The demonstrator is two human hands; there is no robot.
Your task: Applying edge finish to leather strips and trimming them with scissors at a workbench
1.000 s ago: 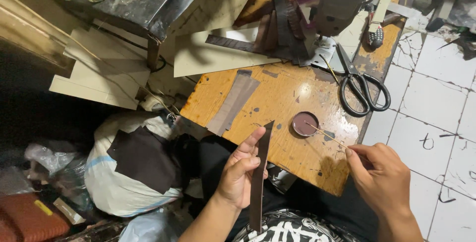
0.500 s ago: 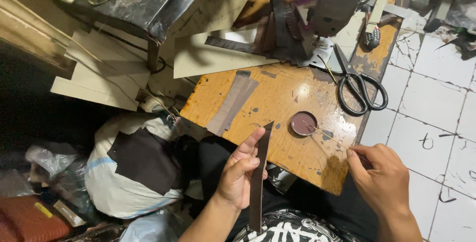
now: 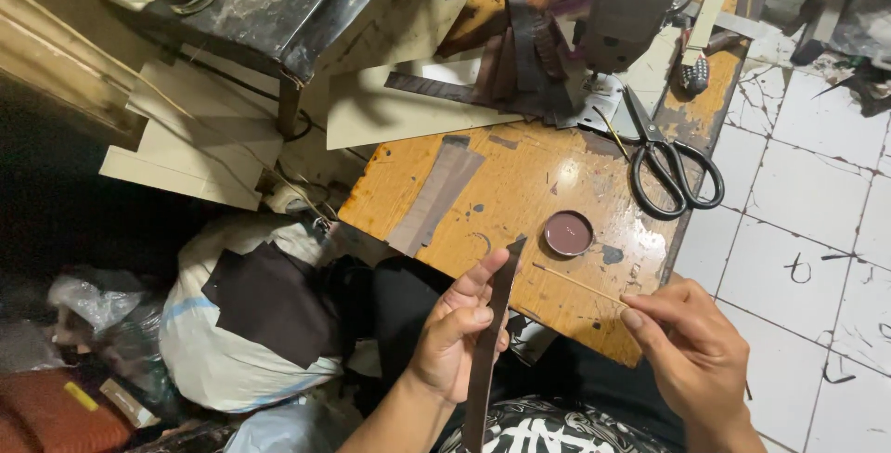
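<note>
At the near edge of the wooden table (image 3: 520,184), the left hand (image 3: 455,342) was closed around a long dark leather strip (image 3: 490,342), thumb on one face and fingers behind, holding it upright with its pointed top just over the table's edge. The strip's lower end ran out of the bottom of the frame. The right hand (image 3: 691,351) pinched a thin wooden stick (image 3: 577,283) between thumb and fingertips; the stick slanted up and left across the tabletop, its far tip just below a small round tin of dark paste (image 3: 568,233), near it but not clearly touching.

Between the two hands lay a bare stretch of worn, stained tabletop. Farther out, a grey strip (image 3: 436,195) lay flat near the table's left edge, and black scissors (image 3: 670,163) rested close to the right edge, well apart from the tin. A sewing machine (image 3: 624,17) stood at the far end with dark leather pieces (image 3: 520,63) heaped beside it; its upper part was cut off by the frame. Right of the table was white tiled floor (image 3: 817,193). Left of it, a white sack (image 3: 232,342) with a dark leather piece over it crowded the space beside the person's knees. The lower left corner was too dim to make out.
</note>
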